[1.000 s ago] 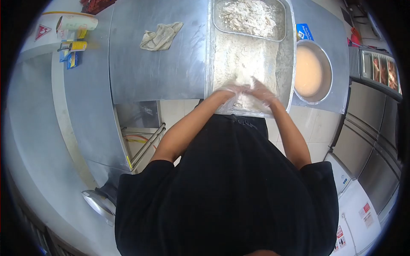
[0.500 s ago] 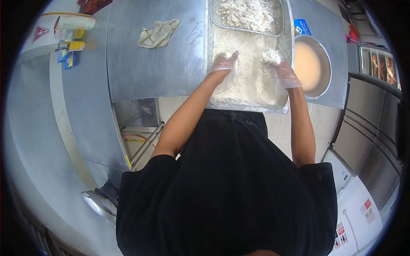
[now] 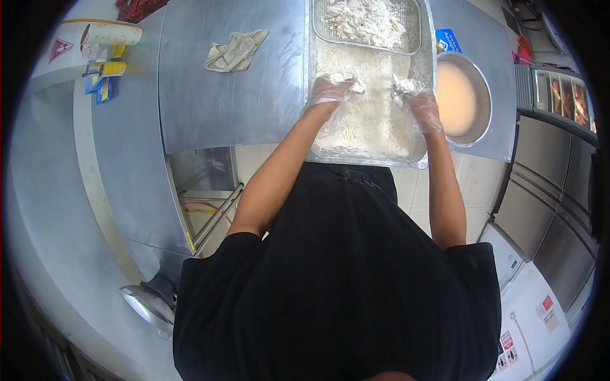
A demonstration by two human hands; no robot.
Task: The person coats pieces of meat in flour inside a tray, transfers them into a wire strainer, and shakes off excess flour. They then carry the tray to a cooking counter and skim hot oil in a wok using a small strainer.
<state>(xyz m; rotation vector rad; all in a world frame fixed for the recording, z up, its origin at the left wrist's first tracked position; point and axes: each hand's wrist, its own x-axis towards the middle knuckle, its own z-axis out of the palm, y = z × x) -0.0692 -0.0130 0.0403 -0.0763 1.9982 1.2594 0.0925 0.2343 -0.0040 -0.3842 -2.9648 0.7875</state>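
White flour (image 3: 372,124) lies in the tray (image 3: 381,157) between two gloved hands, each near a side edge. By the right edge, the right hand (image 3: 424,109) has its grip curled closed on a floury clump (image 3: 405,87) jutting toward the tray's far end; its long axis is too blurred to tell. The left hand (image 3: 328,93), by the left edge, points inward at a smaller lump (image 3: 358,89), its hold unclear. Beyond both sits the basket (image 3: 326,19), its near side running left to right.
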